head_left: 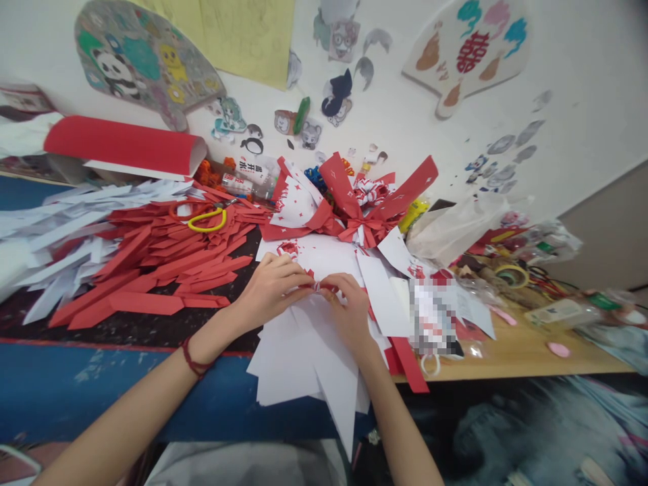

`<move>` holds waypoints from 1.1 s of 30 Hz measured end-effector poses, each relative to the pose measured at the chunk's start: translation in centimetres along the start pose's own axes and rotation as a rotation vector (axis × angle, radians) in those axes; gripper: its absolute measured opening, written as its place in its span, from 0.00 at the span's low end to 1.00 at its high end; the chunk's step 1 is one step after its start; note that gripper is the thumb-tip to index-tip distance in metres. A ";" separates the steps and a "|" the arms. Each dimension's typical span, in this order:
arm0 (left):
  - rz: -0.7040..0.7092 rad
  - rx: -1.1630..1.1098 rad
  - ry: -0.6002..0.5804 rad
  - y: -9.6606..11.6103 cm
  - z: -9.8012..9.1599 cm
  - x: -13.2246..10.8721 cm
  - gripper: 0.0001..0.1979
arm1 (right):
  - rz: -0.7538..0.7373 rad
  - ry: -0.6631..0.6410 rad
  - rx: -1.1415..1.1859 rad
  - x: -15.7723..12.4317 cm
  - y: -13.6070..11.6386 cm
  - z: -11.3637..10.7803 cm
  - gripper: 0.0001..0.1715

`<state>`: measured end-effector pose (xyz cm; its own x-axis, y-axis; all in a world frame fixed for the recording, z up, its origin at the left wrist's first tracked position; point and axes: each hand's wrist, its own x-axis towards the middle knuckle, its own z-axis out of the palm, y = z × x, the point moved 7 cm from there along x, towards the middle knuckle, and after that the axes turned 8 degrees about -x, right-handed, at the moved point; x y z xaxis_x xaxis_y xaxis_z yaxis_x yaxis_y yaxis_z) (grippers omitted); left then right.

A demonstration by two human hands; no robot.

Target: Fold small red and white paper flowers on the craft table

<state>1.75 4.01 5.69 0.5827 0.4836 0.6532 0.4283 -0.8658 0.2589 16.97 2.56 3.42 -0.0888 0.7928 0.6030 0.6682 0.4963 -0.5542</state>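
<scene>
My left hand (273, 283) and my right hand (347, 304) meet over a stack of white paper pieces (308, 358) at the table's front edge. Both pinch a small folded red-and-white paper piece (318, 286) between their fingertips. A red cord bracelet (192, 361) circles my left wrist. The white stack fans out towards me and hangs over the table edge. Just behind my hands lies more white paper with red marks.
A heap of folded red paper strips (167, 263) lies to the left, with white strips (65, 229) beyond it and yellow-handled scissors (207, 219) on top. A red paper roll (124, 145) sits at the back. Cut red paper flowers (354, 202), a plastic bag (455, 226) and tape rolls (511, 273) crowd the right.
</scene>
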 end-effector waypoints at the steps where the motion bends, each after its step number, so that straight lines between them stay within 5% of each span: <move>1: 0.010 0.013 -0.007 0.1 0.1 0.0 0.09 | 0.001 0.002 0.000 0.0 0.0 0.0 0.03; 9: 0.019 0.082 0.053 0.9 -0.1 0.2 0.07 | 0.018 -0.010 0.004 0.0 0.2 0.0 0.05; 17: -0.107 0.034 0.063 0.7 0.1 0.3 0.04 | -0.187 0.083 -0.223 -0.2 -1.4 0.6 0.05; 25: 0.065 0.183 0.124 1.4 0.5 -0.2 0.08 | -0.307 0.277 -0.364 -0.3 -1.9 -0.4 0.07; 33: 0.186 0.289 -0.064 1.6 1.4 -0.5 0.07 | -0.431 0.132 -0.394 -0.8 -1.3 0.8 0.10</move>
<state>3.08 2.61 4.83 0.7075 0.3357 0.6219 0.4830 -0.8720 -0.0788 15.58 1.57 3.21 -0.3366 0.4860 0.8065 0.8184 0.5747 -0.0047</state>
